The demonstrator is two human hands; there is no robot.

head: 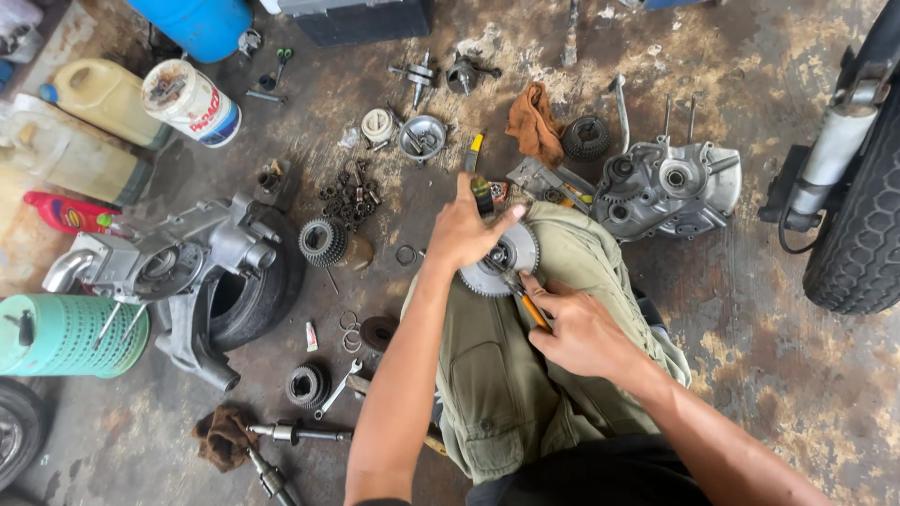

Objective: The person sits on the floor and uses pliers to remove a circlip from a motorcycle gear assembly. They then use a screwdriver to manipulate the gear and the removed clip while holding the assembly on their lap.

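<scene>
On my knee, over the green trousers (525, 375), my left hand (464, 230) presses the toothed disc (502, 262) flat, with the fingers spread and the forefinger lifted, so this hand is open and only pushes down. My right hand (581, 333) is closed around a tool with an orange handle (532, 307), and its tip sits at the hub of the disc. I think I am working something loose or into place at the hub; a next move would need the disc kept steady and the tip kept in place, because a slip could hit my left thumb. On the floor to the left stand a yellowish jug (103, 94), a red bottle (66, 214), a white can (192, 101) lying on its side and a green basket (66, 333) on its side; what is in them I cannot tell. A small metal bowl (422, 138) holds some small parts.
</scene>
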